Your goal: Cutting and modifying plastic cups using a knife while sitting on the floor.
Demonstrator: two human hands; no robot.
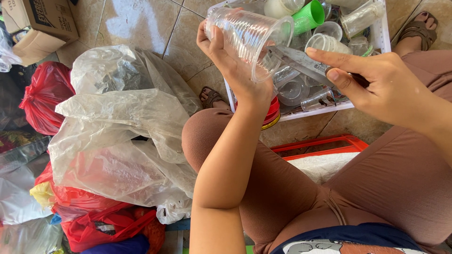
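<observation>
My left hand (230, 61) grips a clear ribbed plastic cup (247, 35), held on its side with the rim pointing right. My right hand (376, 84) holds a grey metal knife (301, 63), index finger stretched along the blade. The blade tip touches the rim of the cup. Both hands are raised above a white crate (383, 35) filled with several clear plastic cups and one green cup (308, 16).
A large clear plastic bag (122, 136) lies on the tiled floor at left, with red bags (44, 94) and a cardboard box (40, 23) beyond it. A red tray (325, 146) sits between my knees. My sandalled feet rest beside the crate.
</observation>
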